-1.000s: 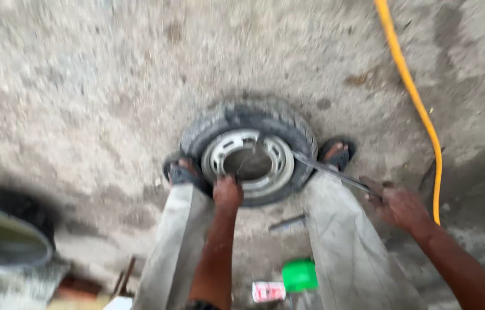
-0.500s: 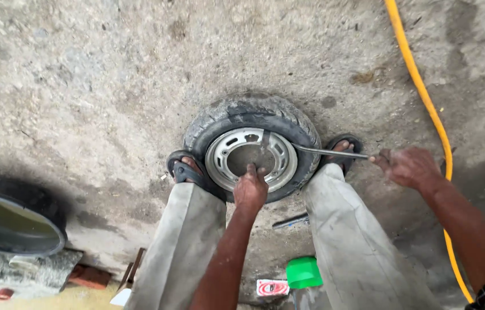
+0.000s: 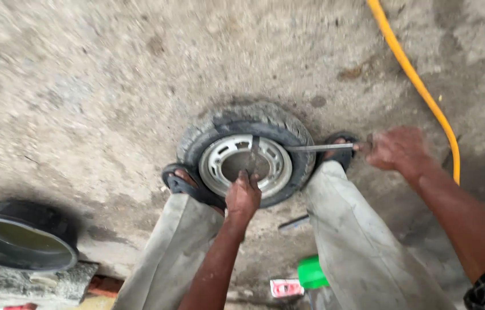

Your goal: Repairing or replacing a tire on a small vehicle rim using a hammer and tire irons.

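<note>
At frame centre, a small ribbed rubber tyre [image 3: 254,123] on a silver slotted metal rim [image 3: 219,163] lies flat on the rough concrete floor [image 3: 82,86]. Your left hand [image 3: 243,197] presses fingers-down on the rim. Your right hand [image 3: 397,150] is closed around a slim steel lever [image 3: 317,147] reaching onto the rim.

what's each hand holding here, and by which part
The right hand grips a long metal lever by its outer end; the far end reaches the tyre at the rim. The left hand holds nothing, only pressing down on the rim's near edge.
</note>
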